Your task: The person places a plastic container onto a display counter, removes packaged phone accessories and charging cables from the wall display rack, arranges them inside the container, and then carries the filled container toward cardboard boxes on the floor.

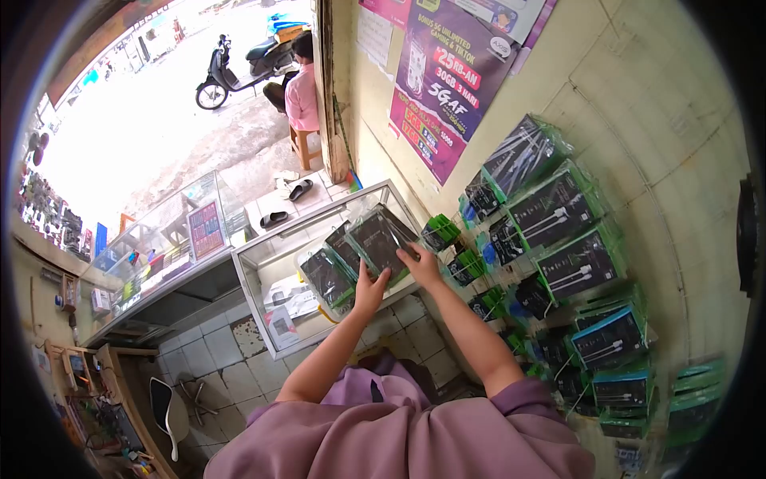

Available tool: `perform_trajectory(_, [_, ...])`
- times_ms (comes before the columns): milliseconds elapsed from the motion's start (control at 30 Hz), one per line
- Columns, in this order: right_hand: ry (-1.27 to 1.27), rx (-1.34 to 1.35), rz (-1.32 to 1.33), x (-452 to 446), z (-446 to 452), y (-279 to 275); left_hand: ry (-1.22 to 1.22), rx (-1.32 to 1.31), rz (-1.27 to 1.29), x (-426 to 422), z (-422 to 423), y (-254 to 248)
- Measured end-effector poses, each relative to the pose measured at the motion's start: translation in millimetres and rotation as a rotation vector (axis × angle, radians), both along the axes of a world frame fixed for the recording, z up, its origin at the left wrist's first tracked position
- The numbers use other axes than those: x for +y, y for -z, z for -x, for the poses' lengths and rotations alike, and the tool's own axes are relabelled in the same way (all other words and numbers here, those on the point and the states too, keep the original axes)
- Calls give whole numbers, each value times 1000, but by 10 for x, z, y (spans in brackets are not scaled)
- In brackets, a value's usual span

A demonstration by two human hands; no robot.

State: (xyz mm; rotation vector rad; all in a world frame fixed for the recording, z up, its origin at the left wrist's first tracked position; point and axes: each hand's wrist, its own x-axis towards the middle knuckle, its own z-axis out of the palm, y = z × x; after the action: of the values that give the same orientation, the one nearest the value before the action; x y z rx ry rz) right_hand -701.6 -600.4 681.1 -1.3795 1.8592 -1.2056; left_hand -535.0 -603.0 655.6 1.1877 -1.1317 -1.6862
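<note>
A dark flat package in clear plastic (378, 236) is held between my two hands above the glass display case. My left hand (372, 289) grips its lower edge, with the thumb on the front. On its right side my right hand (420, 263) closes round the edge. Just left of it, more dark packages with green edges (327, 275) lie in a clear container on the case. What the hidden fingers touch underneath cannot be seen.
The glass case (254, 299) stands before me. Packaged cables (558, 207) hang on the right wall. Another glass counter (171, 251) is at the left, a white chair (169, 415) lower left. A person (302, 96) sits outside the doorway near a scooter (239, 70).
</note>
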Motion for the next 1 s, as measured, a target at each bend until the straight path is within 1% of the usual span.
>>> perform_trajectory(33, [2,2,-6,-153,71,44,-15,-46,-1,-157,84,25])
perform_trajectory(67, [-7,-49,-45,-285,147,92,48,14,-35,-279,114,-118])
perform_trajectory(100, [-16,-101,-83,-406,174,55,50,15,-39,-407,190,10])
perform_trajectory(167, [-12,-127,-60,-548,215,44,-39,-415,172,-603,367,243])
perform_trajectory(200, [11,-71,-34,-616,248,64,-72,-429,134,-607,417,90])
perform_trajectory(233, [34,-17,-6,-659,274,83,-66,-427,130,-638,434,58])
perform_trajectory(300, [53,22,-47,-721,317,206,-43,-604,145,-680,488,36])
perform_trajectory(367, [151,285,3,-735,326,355,-74,-600,149,-630,491,-52])
perform_trajectory(400, [188,288,25,-721,305,380,-110,-596,158,-599,495,-113])
perform_trajectory(433, [207,343,44,-662,291,395,-92,-588,171,-546,499,-171])
perform_trajectory(500, [259,417,123,-428,210,293,-245,-463,310,-355,502,-264])
perform_trajectory(567, [187,242,146,7,165,-74,-149,-304,381,-36,487,-534])
perform_trajectory(633, [165,207,127,626,93,-620,-41,-174,453,372,555,-655])
perform_trajectory(700, [173,-23,69,1304,131,-1040,167,-109,457,798,642,-688])
perform_trajectory(767, [139,-4,17,2012,243,-1727,358,5,495,1234,778,-1174])
perform_trajectory(800, [209,20,40,2354,307,-1989,421,42,521,1378,900,-1358])
perform_trajectory(867, [304,38,115,3053,380,-2455,658,154,786,1705,1081,-1678])
perform_trajectory(900, [368,54,125,3374,378,-2688,715,190,797,1847,1171,-1887])
perform_trajectory(967, [563,272,240,4017,403,-3145,887,421,964,2154,1453,-2431])
perform_trajectory(1000, [657,336,290,4324,431,-3303,957,520,1020,2305,1581,-2659])
